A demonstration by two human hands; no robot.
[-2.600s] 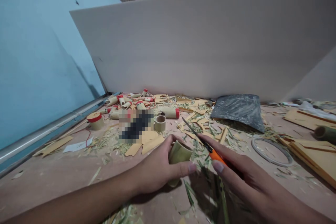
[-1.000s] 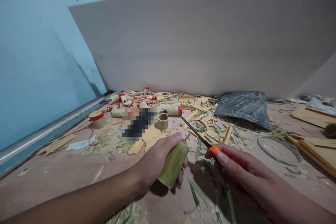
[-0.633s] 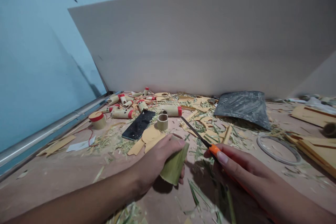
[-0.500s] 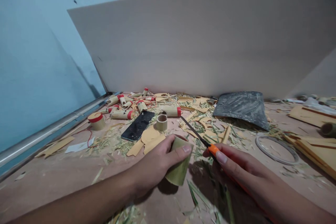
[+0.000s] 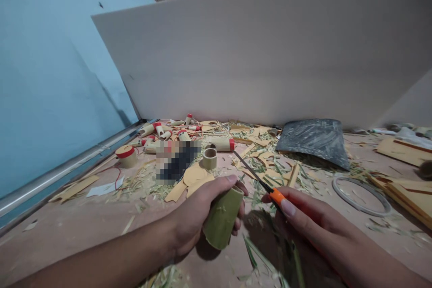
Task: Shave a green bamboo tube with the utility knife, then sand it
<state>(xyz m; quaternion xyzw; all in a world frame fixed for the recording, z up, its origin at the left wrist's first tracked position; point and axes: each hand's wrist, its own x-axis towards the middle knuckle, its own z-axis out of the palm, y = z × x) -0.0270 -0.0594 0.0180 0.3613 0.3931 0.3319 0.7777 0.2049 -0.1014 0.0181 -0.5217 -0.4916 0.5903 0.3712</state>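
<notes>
Head view: green bamboo tube [image 5: 222,221] and orange-handled knife [image 5: 265,184] held apart.
From here I see the left hand [image 5: 197,211] wrapped around the tube, tilted over the table [image 5: 84,243]; the right hand [image 5: 313,220] grips the knife, blade pointing away. A short bamboo ring [image 5: 209,161] stands upright beyond them.

The left hand [image 5: 199,216] and right hand [image 5: 312,220] are bare, with slim fingers [image 5: 302,197] and a smooth, rounded nail [image 5: 288,207] on the right thumb [image 5: 299,219], while the slender left forearm [image 5: 111,249] and the right forearm [image 5: 378,258] are likewise bare as far as the view reaches.
</notes>
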